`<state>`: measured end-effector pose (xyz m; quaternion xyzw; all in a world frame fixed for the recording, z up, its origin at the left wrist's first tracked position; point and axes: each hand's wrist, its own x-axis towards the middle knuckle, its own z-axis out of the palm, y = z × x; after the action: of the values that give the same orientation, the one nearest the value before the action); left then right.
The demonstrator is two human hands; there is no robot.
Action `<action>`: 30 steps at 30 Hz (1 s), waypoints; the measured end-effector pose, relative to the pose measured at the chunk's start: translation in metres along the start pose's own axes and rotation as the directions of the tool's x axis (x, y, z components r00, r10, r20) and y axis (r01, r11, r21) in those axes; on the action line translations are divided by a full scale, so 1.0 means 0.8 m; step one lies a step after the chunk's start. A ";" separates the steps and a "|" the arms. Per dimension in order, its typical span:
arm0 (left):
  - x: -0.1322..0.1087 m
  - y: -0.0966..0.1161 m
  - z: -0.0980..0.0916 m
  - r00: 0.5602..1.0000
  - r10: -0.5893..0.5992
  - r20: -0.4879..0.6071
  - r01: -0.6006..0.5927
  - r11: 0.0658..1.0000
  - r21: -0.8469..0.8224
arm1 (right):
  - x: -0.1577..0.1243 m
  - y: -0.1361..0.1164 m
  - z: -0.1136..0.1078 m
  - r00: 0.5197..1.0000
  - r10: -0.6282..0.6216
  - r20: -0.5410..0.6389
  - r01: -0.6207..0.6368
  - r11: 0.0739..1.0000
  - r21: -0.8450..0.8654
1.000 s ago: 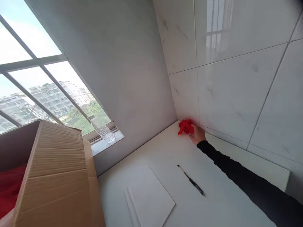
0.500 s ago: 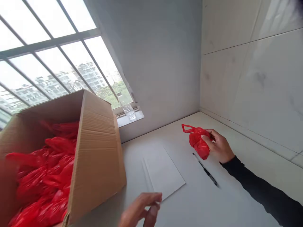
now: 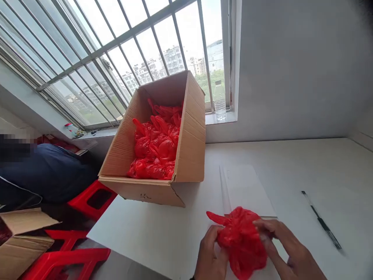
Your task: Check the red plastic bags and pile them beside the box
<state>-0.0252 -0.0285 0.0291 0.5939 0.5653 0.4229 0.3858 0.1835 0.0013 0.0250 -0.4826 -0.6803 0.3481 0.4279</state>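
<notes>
The red plastic bag [image 3: 243, 243] is between the two hands, above the near edge of the white table [image 3: 305, 167]. The left hand [image 3: 211, 254] has its fingers bent against the left side of the bag; the right hand [image 3: 291, 249] grips it at the upper right, thumb and fingers close together. So both hands hold the same bag. It is a roundish bundle with no clear long axis, but one handle strip sticks out to the left.

The open cardboard box [image 3: 194, 132] stands on the table, farther away and to the left of the hands, and the left hand is the nearer one to it. Its open side faces toward the person.

Counting: one bag is in the hands, and inside the box lie several red bags [image 3: 159, 144], too overlapped for an exact number. On the table there are one pen [image 3: 322, 221], to the right, and one flat white pad [image 3: 247, 186], just behind the held bag. One clear bottle [image 3: 220, 99] stands upright on the windowsill. What the bags contain, I cannot tell.
</notes>
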 end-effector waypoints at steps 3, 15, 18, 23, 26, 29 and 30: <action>-0.009 0.002 -0.015 0.999 -0.012 -0.052 0.011 1.000 -0.008 | 0.013 0.007 -0.015 0.988 -0.133 0.083 0.149 0.960 -0.238; 0.001 0.002 -0.022 0.948 0.302 -0.101 -0.245 0.894 0.375 | 0.023 -0.009 -0.038 0.987 0.049 0.155 0.001 0.951 -0.309; 0.003 0.009 -0.024 0.946 0.313 -0.081 -0.256 0.878 0.404 | 0.026 -0.014 -0.034 0.983 0.075 0.165 -0.014 0.939 -0.344; 0.008 0.013 -0.021 0.922 0.386 -0.012 -0.340 0.827 0.448 | 0.032 -0.015 -0.021 0.951 -0.088 0.295 0.189 0.923 -0.334; 0.007 0.006 -0.045 0.912 0.387 -0.136 -0.283 0.832 0.477 | 0.035 -0.005 -0.038 0.992 0.028 0.124 0.022 0.923 -0.385; 0.008 0.011 -0.057 0.906 0.367 -0.209 -0.231 0.845 0.483 | 0.035 -0.001 -0.052 0.992 0.123 -0.013 -0.118 0.913 -0.391; 0.010 0.015 -0.052 0.911 0.372 -0.177 -0.250 0.840 0.481 | 0.035 -0.002 -0.052 0.995 0.101 -0.003 -0.094 0.917 -0.388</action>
<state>-0.0602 -0.0222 0.0552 0.6894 0.5885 0.4137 0.0855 0.2161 0.0297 0.0497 -0.5879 -0.7143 0.2318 0.3006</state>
